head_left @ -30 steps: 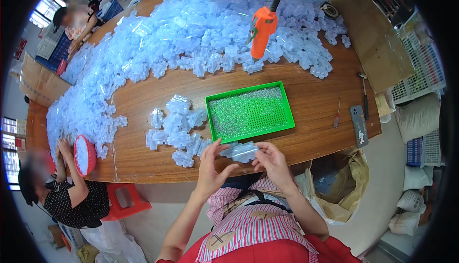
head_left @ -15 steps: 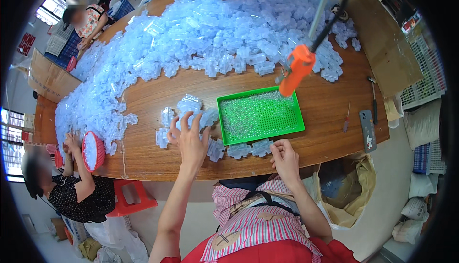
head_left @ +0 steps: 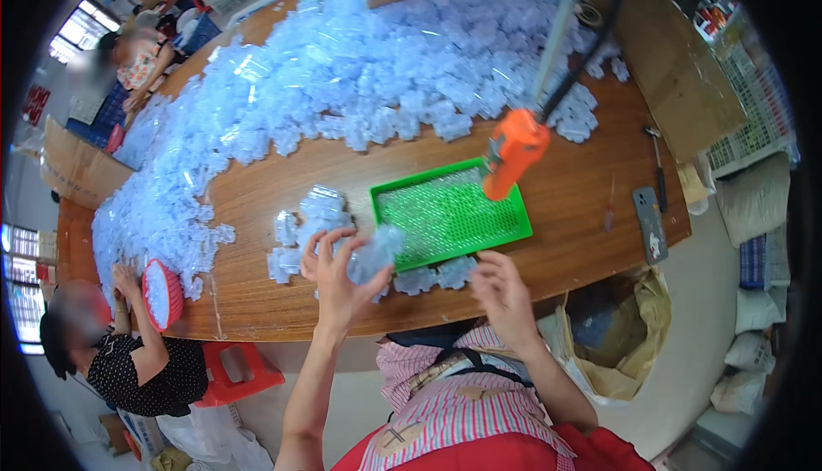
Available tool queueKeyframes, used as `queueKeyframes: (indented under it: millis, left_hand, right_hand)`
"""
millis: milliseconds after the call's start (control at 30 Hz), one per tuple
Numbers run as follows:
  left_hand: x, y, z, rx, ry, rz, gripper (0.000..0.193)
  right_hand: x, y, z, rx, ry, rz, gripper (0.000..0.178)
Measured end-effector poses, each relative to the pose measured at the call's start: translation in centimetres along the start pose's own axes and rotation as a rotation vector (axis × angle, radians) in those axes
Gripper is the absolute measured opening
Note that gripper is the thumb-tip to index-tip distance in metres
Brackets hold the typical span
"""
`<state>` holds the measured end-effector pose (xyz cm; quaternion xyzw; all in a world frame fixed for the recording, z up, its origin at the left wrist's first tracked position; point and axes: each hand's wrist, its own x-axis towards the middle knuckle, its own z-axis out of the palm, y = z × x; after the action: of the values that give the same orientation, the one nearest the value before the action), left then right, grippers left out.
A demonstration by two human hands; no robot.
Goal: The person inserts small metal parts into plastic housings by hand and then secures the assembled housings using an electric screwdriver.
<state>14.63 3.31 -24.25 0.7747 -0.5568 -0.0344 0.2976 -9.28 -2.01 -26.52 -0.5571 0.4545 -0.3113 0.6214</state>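
While the left hand (head_left: 341, 287) is holding one clear plastic piece (head_left: 378, 250) over the near left corner of the green tray (head_left: 462, 253), its fingers clamped on that piece, the right hand (head_left: 507, 295) is hovering just beside two similar pieces (head_left: 415, 281) lying on the surface (head_left: 270, 167) along the tray's near edge; whether its loosely curled fingers are gripping anything small cannot be told. The operator appears to be feeding single pieces from the small cluster (head_left: 324, 204), and the next move is probably calling for aligning the held piece with those two.
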Motion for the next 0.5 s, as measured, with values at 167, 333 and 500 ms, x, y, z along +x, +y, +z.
queueKeyframes:
  millis: [167, 333, 500]
  left_hand:
    - [-3.3, 4.3, 1.6, -0.145, -0.354, 0.205, 0.053]
    - [-4.6, 4.0, 4.3, 0.107, -0.266, 0.107, 0.071]
    - [-4.1, 3.0, 5.6, 0.132, -0.16, 0.151, 0.076]
  right_hand:
    - [0.4, 1.5, 0.7, 0.358, -0.285, 0.107, 0.041]
    - [1.1, 3.7, -3.6, 0.172, 0.208, 0.09, 0.035]
    - [2.5, 6.4, -4.9, 0.06, 0.303, 0.054, 0.035]
